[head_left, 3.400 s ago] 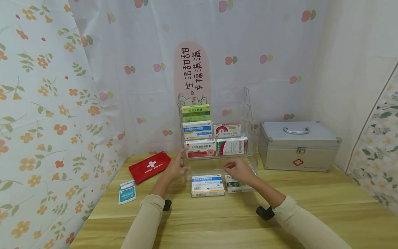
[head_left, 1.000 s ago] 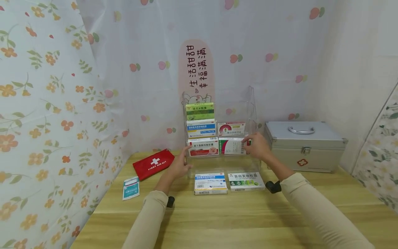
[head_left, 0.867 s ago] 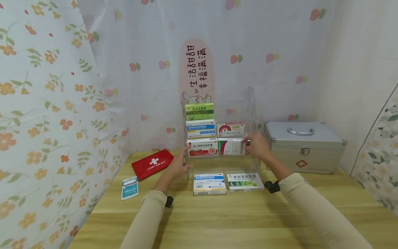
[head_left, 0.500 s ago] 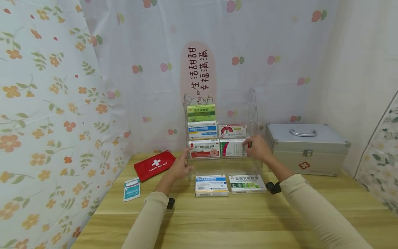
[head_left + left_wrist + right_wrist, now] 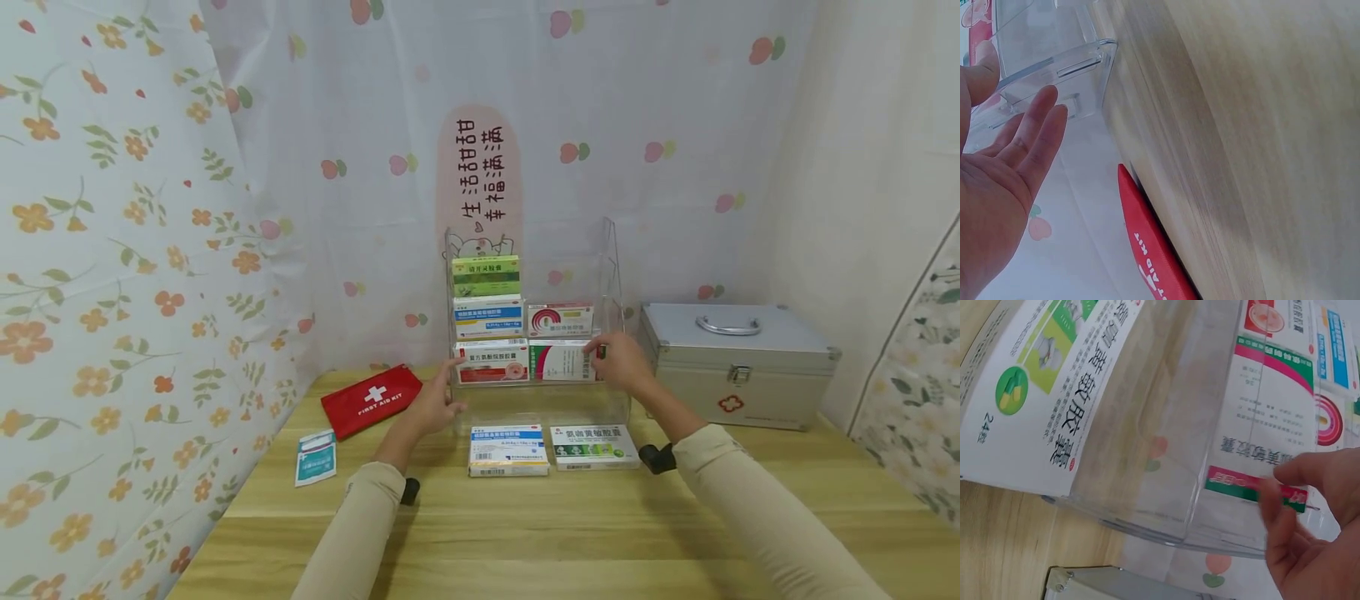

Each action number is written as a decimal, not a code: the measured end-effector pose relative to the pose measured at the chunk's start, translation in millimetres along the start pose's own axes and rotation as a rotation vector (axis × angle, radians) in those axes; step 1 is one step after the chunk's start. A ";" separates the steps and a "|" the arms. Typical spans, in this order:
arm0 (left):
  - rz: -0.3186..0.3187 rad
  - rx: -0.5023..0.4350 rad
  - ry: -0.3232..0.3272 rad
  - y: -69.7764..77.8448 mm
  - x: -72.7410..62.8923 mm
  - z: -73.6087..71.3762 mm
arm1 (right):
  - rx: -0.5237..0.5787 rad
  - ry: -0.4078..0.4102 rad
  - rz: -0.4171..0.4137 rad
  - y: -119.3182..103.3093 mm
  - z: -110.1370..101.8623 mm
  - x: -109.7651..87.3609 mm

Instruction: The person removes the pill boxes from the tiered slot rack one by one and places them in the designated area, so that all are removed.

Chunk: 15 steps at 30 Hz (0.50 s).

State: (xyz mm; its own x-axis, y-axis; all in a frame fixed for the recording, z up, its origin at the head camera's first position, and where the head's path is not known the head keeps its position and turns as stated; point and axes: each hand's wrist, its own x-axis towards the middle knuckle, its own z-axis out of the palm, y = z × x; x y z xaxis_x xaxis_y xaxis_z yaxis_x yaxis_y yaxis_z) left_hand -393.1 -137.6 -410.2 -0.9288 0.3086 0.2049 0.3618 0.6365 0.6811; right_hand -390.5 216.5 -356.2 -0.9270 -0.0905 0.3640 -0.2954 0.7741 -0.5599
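Observation:
A clear tiered rack (image 5: 562, 400) holds several medicine boxes. My left hand (image 5: 429, 404) is beside the rack's left edge, fingers loosely extended; one fingertip reaches the end of a red-and-white medicine box (image 5: 491, 362). In the left wrist view its thumb and fingers are spread near the clear plastic. My right hand (image 5: 624, 362) is at the right end of a white medicine box (image 5: 562, 362) with green and pink bands, in the same tier. Its fingertips touch the box front, one blurred in the right wrist view; whether they pinch it is unclear.
Above are a green box (image 5: 486, 277), a blue-and-white box (image 5: 487, 318) and a box with red rings (image 5: 561, 320). Lower down lie another blue-and-white box (image 5: 508, 451) and a green-and-white box (image 5: 594, 447). A red pouch (image 5: 372, 402), a sachet (image 5: 316, 458) and a metal case (image 5: 738, 367) flank the rack.
From above the lower green-and-white box, my right hand has moved up and right to the green-and-pink banded box, then stays there. My left hand keeps its place. The head view shifts slightly.

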 end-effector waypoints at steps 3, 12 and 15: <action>0.010 0.000 0.000 -0.3 0.0 0.1 | 0.020 0.046 -0.012 1.2 0.5 -0.1; 0.024 0.003 -0.002 1.7 -1.0 -0.2 | 0.060 0.184 -0.103 7.0 1.3 0.6; 0.017 0.003 -0.001 2.0 -0.8 0.3 | 0.064 0.221 -0.130 10.7 1.7 1.3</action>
State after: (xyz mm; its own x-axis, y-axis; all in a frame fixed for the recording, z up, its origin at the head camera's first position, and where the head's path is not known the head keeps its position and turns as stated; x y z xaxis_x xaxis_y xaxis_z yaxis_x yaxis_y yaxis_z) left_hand -391.7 -136.4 -409.3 -0.9223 0.3202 0.2162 0.3782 0.6334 0.6751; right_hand -395.2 223.5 -363.0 -0.8091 -0.0422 0.5862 -0.4296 0.7231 -0.5409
